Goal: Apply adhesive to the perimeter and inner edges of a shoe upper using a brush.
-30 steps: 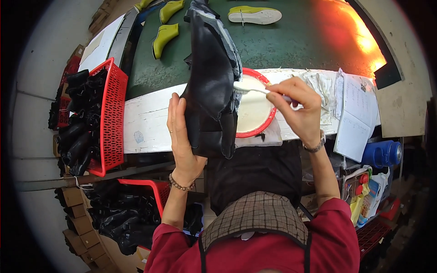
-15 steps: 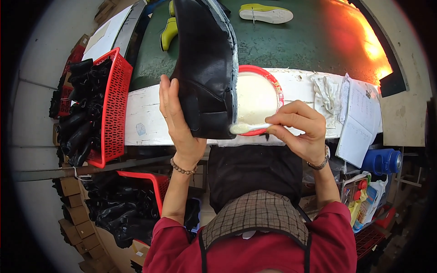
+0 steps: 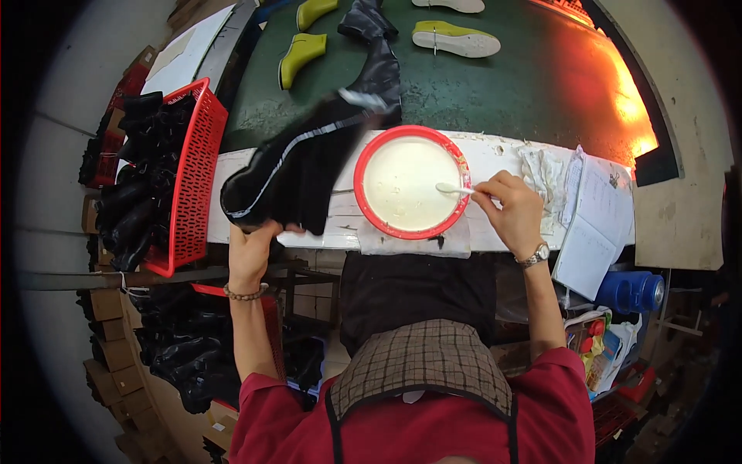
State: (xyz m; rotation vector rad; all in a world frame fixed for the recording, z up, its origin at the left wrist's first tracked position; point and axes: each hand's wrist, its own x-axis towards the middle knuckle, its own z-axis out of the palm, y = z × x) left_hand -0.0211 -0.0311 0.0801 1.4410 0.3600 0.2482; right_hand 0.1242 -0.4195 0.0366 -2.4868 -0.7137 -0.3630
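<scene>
My left hand (image 3: 253, 251) grips a black boot (image 3: 309, 174) by its lower end, beside the red bowl. The boot is tilted and smeared by motion; a whitish stripe runs along its edge. My right hand (image 3: 512, 207) pinches the handle of a small white brush (image 3: 457, 189), like a toothbrush. Its head is over or in the cream-coloured liquid (image 3: 402, 174) that fills the red-rimmed bowl (image 3: 359, 189). Another black boot (image 3: 379, 73) lies on the green surface beyond.
Yellow-green shoes (image 3: 456, 39) and boots (image 3: 301, 58) rest on the green belt (image 3: 495, 93), which glows orange at right. At left, a red basket (image 3: 189, 185) holds black boots. Crumpled cloth (image 3: 541, 174), an open notebook (image 3: 595, 228) and a blue bottle (image 3: 630, 291) are at right.
The boot has swung left and turned over in my left hand, away from the brush and bowl. My right hand has brought the brush from the boot's edge back to the bowl.
</scene>
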